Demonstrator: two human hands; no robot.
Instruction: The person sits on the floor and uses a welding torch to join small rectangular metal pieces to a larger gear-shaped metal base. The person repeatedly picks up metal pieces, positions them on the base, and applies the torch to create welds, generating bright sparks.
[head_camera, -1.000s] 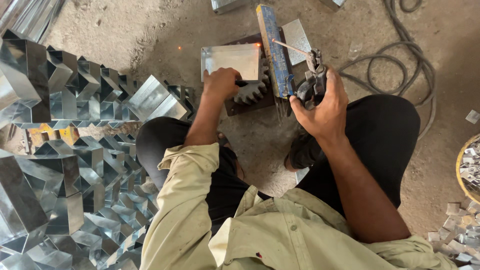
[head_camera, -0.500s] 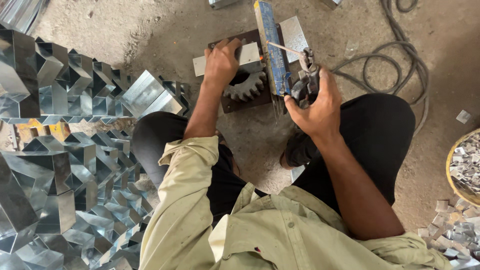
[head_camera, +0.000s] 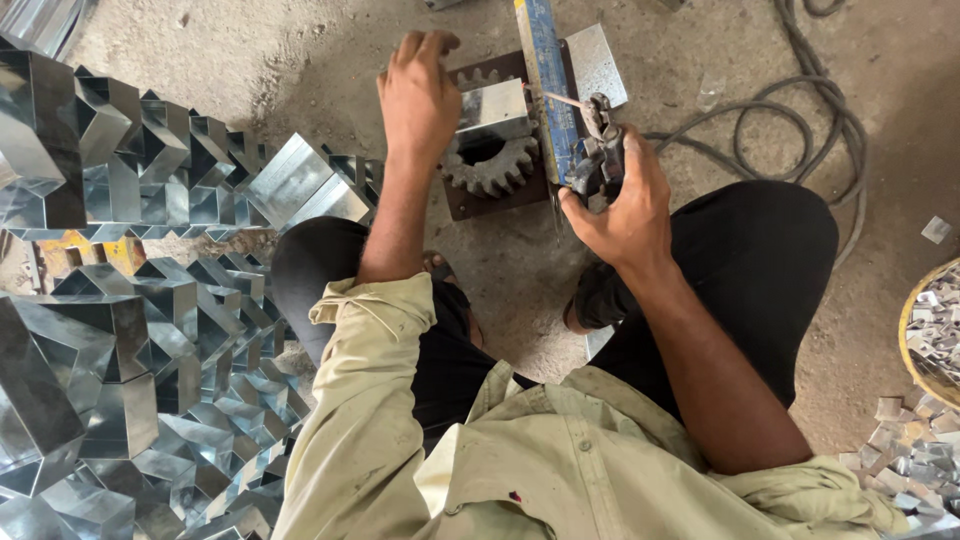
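Nearest the camera is the person's pale khaki shirt (head_camera: 480, 470), with dark-trousered knees spread to either side. Up from the right sleeve runs the bare forearm to the right hand (head_camera: 625, 205), closed in a fist round the dark handle of a welding holder (head_camera: 598, 165); a thin rod (head_camera: 565, 98) sticks out of its clamp toward the upright blue bar (head_camera: 545, 75).

The left hand (head_camera: 418, 95) lies further out, palm down, fingers bent and loosely spread over the edge of a folded sheet-metal piece (head_camera: 492, 110). That shiny piece sits on top of a dark toothed gear (head_camera: 495, 170), which rests on a rusty base plate (head_camera: 490, 200) on the concrete floor (head_camera: 250, 50). Whether the fingers pinch the piece or only press on it cannot be told.

Half a second ago the left hand covered the gear and plate with little of the sheet showing; now the bright folded piece stands clear beside the hand, just left of the blue bar. The right hand's grip on the holder looks unchanged (same fist, same angle).

To the left, a heap of folded galvanised boxes (head_camera: 120, 300) fills the floor. Beyond the right knee a black cable (head_camera: 800, 130) loops away, and at the right edge a basket (head_camera: 915, 330) holds small metal offcuts.
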